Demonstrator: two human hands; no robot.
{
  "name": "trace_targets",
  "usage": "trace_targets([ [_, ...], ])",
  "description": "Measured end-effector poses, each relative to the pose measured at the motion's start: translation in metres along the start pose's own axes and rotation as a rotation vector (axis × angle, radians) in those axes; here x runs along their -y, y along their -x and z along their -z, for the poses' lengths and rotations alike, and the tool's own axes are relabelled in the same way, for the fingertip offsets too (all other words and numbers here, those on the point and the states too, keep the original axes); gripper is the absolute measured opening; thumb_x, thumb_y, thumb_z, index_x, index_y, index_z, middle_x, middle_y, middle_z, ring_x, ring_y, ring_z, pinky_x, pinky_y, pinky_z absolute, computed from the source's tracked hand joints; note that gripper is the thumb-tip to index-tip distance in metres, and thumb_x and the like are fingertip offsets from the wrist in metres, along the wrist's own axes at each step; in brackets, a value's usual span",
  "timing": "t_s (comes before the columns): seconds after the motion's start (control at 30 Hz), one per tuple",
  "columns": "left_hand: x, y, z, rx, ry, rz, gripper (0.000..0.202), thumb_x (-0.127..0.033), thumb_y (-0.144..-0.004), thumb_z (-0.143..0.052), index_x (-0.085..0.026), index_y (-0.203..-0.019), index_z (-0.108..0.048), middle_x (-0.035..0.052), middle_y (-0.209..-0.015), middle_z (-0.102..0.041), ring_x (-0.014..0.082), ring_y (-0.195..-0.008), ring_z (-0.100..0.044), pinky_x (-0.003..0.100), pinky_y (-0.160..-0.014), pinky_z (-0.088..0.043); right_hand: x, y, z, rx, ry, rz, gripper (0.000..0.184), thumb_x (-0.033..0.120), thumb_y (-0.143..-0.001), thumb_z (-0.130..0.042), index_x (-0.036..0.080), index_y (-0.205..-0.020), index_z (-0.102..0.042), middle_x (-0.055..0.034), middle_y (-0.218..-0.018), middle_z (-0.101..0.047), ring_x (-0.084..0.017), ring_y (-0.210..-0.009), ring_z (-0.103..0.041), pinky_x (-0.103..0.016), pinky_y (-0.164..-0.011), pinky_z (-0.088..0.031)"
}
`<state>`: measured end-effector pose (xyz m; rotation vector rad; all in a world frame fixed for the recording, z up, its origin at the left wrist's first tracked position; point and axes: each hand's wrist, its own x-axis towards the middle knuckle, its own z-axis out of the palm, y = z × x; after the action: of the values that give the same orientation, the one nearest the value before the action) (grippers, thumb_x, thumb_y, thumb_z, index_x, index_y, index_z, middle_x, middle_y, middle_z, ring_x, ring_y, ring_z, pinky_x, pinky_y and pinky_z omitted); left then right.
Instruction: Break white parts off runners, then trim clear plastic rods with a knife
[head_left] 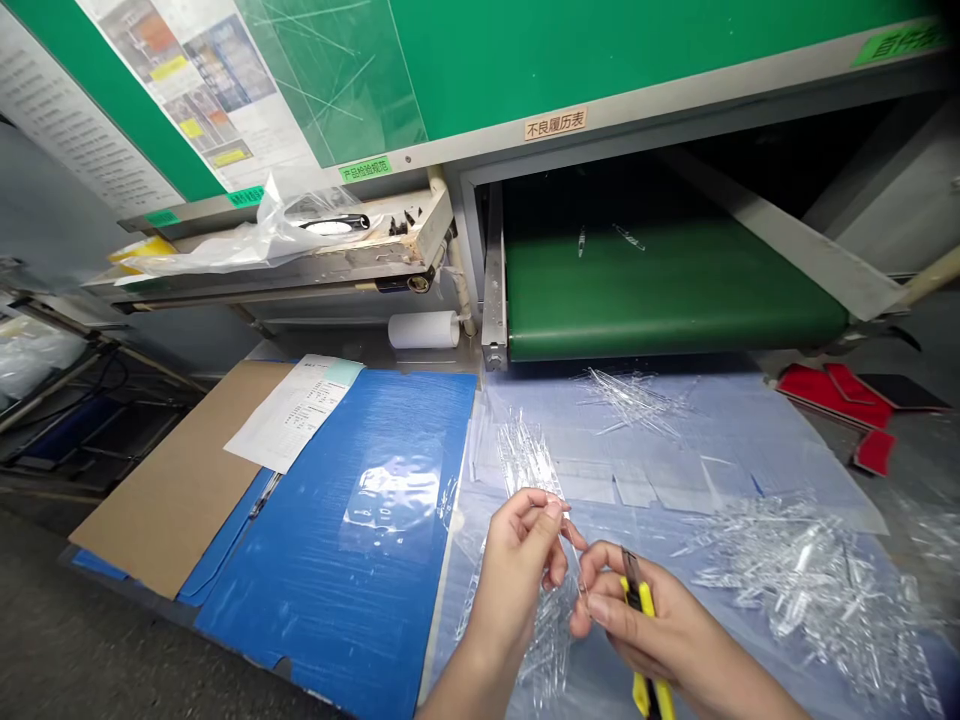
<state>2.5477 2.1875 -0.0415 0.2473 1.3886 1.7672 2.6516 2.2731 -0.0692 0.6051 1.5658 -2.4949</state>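
A thin clear plastic piece runs slantwise between my two hands. Its upper end is pinched by the fingers of my left hand. My right hand grips a yellow and black box cutter, while its thumb and fingertips also close on the plastic piece's lower end. Beneath and behind my hands lies a pile of similar clear plastic pieces, partly hidden by my left hand. To the right is a larger heap of them; a smaller bunch rests farther back.
A green conveyor belt ends above the table's back edge, with two clear pieces on it. At left lie a blue board, brown cardboard and a paper sheet. Red pieces sit at right. A shelf hangs back left.
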Motion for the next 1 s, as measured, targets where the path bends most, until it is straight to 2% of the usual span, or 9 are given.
trace_targets([
  [0.2,-0.001,0.001,0.001,0.025,0.042,0.014,0.019,-0.032,-0.083,-0.054,-0.013,-0.086,-0.058,0.0009,-0.066,-0.061,0.0014,-0.038,-0.036,0.017,-0.039,-0.023,-0.010,-0.001,0.002,0.014,-0.040,0.010,0.046,0.058,-0.066,-0.065,0.021,-0.079,-0.040,0.0007,-0.064,-0.064,0.003,-0.029,-0.017,-0.017,-0.032,-0.012],
  [0.37,-0.001,0.003,0.002,0.048,0.045,0.010,0.017,-0.028,-0.083,-0.054,-0.014,-0.089,-0.061,0.0012,-0.069,-0.061,0.0017,-0.040,-0.037,0.017,-0.042,-0.025,-0.008,0.000,0.001,0.012,-0.005,0.049,0.043,0.056,-0.069,-0.063,0.021,-0.079,-0.040,0.0000,-0.065,-0.064,0.002,-0.032,-0.019,-0.016,-0.034,-0.014],
  [0.57,-0.002,0.004,0.001,0.063,0.031,0.014,0.018,-0.027,-0.083,-0.053,-0.014,-0.091,-0.062,0.0016,-0.070,-0.060,0.0019,-0.042,-0.037,0.018,-0.043,-0.025,-0.007,0.002,0.000,-0.002,0.026,0.033,0.043,0.057,-0.069,-0.062,0.022,-0.077,-0.039,0.0003,-0.065,-0.063,0.000,-0.033,-0.020,-0.017,-0.035,-0.015],
  [0.67,-0.003,0.005,0.002,0.094,-0.032,0.010,0.021,-0.028,-0.081,-0.057,-0.014,-0.095,-0.062,0.0016,-0.071,-0.059,0.0026,-0.044,-0.038,0.018,-0.044,-0.027,-0.007,0.002,0.000,-0.010,0.056,0.052,0.041,0.057,-0.071,-0.060,0.022,-0.079,-0.040,0.0003,-0.066,-0.062,-0.001,-0.035,-0.021,-0.018,-0.036,-0.017],
  [0.77,-0.003,0.006,0.003,0.101,-0.099,0.007,0.019,-0.027,-0.079,-0.060,-0.013,-0.092,-0.062,-0.0007,-0.066,-0.055,0.0038,-0.047,-0.038,0.019,-0.046,-0.027,-0.002,0.005,0.003,-0.053,0.213,0.135,0.035,0.054,-0.076,-0.055,0.022,-0.081,-0.043,0.0009,-0.067,-0.059,-0.007,-0.046,-0.040,-0.021,-0.046,-0.032],
  [0.83,-0.004,0.007,0.003,0.082,-0.126,0.010,0.016,-0.027,-0.080,-0.059,-0.014,-0.088,-0.061,-0.0014,-0.064,-0.054,0.0050,-0.049,-0.038,0.019,-0.048,-0.028,0.005,0.008,0.006,-0.143,0.403,0.222,0.028,0.051,-0.082,-0.049,0.023,-0.085,-0.046,0.0013,-0.069,-0.054,-0.013,-0.061,-0.050,-0.024,-0.057,-0.039],
  [0.9,-0.006,0.009,0.003,0.079,-0.179,0.018,0.015,-0.028,-0.081,-0.057,-0.015,-0.086,-0.061,-0.0008,-0.064,-0.055,0.0066,-0.052,-0.042,0.020,-0.051,-0.031,0.016,0.013,0.008,-0.234,0.599,0.294,0.024,0.046,-0.088,-0.038,0.024,-0.086,-0.046,0.0013,-0.072,-0.051,-0.015,-0.066,-0.051,-0.026,-0.061,-0.040],
  [1.0,-0.010,0.013,0.000,0.099,-0.271,0.022,0.012,-0.027,-0.080,-0.057,-0.015,-0.080,-0.061,-0.0001,-0.064,-0.056,0.0098,-0.059,-0.049,0.022,-0.058,-0.036,0.031,0.016,0.010,-0.259,0.801,0.339,0.028,0.040,-0.092,-0.029,0.024,-0.077,-0.047,0.0013,-0.069,-0.051,-0.015,-0.062,-0.050,-0.026,-0.057,-0.038],
])
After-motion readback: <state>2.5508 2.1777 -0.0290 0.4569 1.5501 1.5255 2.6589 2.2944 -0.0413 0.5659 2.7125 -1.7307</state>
